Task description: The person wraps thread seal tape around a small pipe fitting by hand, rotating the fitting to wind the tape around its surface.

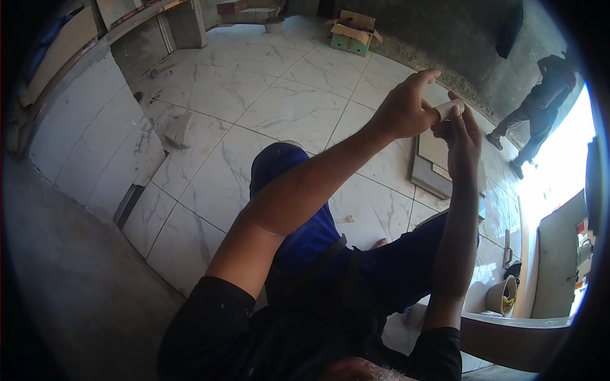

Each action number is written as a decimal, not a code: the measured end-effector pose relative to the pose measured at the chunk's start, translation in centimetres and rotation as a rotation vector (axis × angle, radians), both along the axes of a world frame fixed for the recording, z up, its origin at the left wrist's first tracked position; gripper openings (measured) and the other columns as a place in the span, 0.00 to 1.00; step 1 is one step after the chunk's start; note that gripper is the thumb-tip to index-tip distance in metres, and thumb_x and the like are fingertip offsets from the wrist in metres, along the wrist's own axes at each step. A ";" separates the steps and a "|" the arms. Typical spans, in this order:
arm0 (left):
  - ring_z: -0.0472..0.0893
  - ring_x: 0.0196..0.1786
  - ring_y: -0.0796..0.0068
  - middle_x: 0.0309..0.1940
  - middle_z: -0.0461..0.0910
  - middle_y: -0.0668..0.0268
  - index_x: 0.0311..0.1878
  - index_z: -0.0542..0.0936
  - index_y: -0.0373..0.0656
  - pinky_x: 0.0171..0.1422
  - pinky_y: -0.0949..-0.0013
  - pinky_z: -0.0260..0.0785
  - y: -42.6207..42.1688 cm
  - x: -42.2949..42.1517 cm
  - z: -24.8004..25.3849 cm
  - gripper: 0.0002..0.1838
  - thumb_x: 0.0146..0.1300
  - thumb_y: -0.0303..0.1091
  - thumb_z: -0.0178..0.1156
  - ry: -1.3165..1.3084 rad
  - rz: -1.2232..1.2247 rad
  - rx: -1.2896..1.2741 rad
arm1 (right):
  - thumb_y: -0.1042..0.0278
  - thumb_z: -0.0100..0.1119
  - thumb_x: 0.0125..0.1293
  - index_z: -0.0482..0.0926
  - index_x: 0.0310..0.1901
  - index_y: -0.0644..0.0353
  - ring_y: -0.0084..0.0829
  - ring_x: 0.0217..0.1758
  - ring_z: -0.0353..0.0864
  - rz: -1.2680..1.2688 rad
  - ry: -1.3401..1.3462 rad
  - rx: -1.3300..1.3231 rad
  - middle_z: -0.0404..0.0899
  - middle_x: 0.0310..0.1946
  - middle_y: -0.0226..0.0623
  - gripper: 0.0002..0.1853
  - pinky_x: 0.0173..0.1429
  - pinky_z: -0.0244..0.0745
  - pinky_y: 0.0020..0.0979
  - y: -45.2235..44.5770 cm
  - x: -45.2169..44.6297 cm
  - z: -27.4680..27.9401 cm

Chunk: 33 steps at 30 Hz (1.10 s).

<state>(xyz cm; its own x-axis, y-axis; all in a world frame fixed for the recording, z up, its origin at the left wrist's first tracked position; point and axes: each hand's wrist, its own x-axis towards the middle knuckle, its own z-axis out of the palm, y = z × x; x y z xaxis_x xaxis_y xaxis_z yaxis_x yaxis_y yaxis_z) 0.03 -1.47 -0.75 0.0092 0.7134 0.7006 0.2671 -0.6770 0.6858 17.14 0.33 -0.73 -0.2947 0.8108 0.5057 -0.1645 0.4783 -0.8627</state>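
Observation:
Both hands are raised in front of me at the upper right, close together. Between them is a small pale roll, perhaps tape; its exact kind is hard to make out. My right hand pinches this roll between thumb and fingers. Beside it, my left hand has its fingers stretched out and apart, with the thumb side against the roll's left end. Whether the roll sits around the left thumb or only touches it, I cannot tell. My knees, in blue trousers, are below the hands.
Marbled tiles cover the floor. Flat boards or tiles lie beneath my right hand. An open cardboard box stands by the far wall. Another person is at the right near a bright doorway. A bucket stands lower right.

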 end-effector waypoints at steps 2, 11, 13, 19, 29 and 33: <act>0.85 0.45 0.63 0.62 0.72 0.52 0.70 0.64 0.39 0.48 0.66 0.79 0.3 0.1 -0.2 0.39 0.57 0.35 0.69 0.004 -0.001 0.039 | 0.53 0.57 0.73 0.71 0.64 0.64 0.20 0.34 0.82 0.001 -0.008 0.012 0.82 0.35 0.33 0.27 0.40 0.75 0.24 0.0 -0.2 -0.1; 0.85 0.45 0.63 0.63 0.72 0.52 0.70 0.64 0.39 0.44 0.66 0.81 0.3 0.1 -0.6 0.37 0.54 0.20 0.63 0.034 0.007 0.037 | 0.64 0.65 0.67 0.52 0.72 0.66 0.24 0.36 0.81 0.007 -0.148 0.141 0.82 0.38 0.41 0.39 0.40 0.74 0.25 -1.2 -1.4 -0.3; 0.85 0.45 0.63 0.63 0.72 0.52 0.70 0.64 0.39 0.44 0.65 0.81 0.2 0.1 -0.5 0.38 0.53 0.19 0.63 0.018 -0.001 0.031 | 0.65 0.64 0.68 0.51 0.73 0.65 0.25 0.37 0.80 0.050 -0.108 0.119 0.81 0.39 0.42 0.40 0.41 0.74 0.25 -1.1 -1.5 -0.5; 0.86 0.45 0.63 0.63 0.72 0.51 0.69 0.64 0.39 0.42 0.66 0.82 0.5 0.2 -0.7 0.37 0.54 0.20 0.63 0.010 -0.039 0.048 | 0.66 0.63 0.68 0.50 0.73 0.65 0.27 0.40 0.81 0.089 -0.037 0.052 0.81 0.41 0.44 0.39 0.43 0.75 0.27 -1.6 -1.8 -0.4; 0.86 0.43 0.64 0.48 0.82 0.51 0.69 0.64 0.40 0.40 0.67 0.82 0.3 0.6 -1.0 0.35 0.57 0.24 0.65 0.053 -0.080 0.000 | 0.67 0.63 0.68 0.48 0.73 0.65 0.35 0.51 0.82 0.103 0.009 0.069 0.77 0.55 0.57 0.40 0.49 0.78 0.31 -1.5 -1.9 -0.5; 0.86 0.41 0.67 0.43 0.83 0.54 0.70 0.65 0.40 0.41 0.68 0.82 -0.2 0.5 -0.7 0.35 0.58 0.25 0.65 0.093 -0.077 -0.012 | 0.67 0.63 0.67 0.47 0.73 0.65 0.38 0.56 0.80 0.099 -0.033 0.072 0.75 0.58 0.60 0.41 0.54 0.76 0.34 -1.5 -1.6 -0.4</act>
<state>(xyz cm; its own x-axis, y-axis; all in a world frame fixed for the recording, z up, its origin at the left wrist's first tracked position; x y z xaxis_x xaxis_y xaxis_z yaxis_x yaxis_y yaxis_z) 0.49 -1.70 -1.49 0.1291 0.7165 0.6855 0.2776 -0.6898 0.6687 15.54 -1.15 -1.14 -0.3894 0.7384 0.5505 -0.1861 0.5223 -0.8322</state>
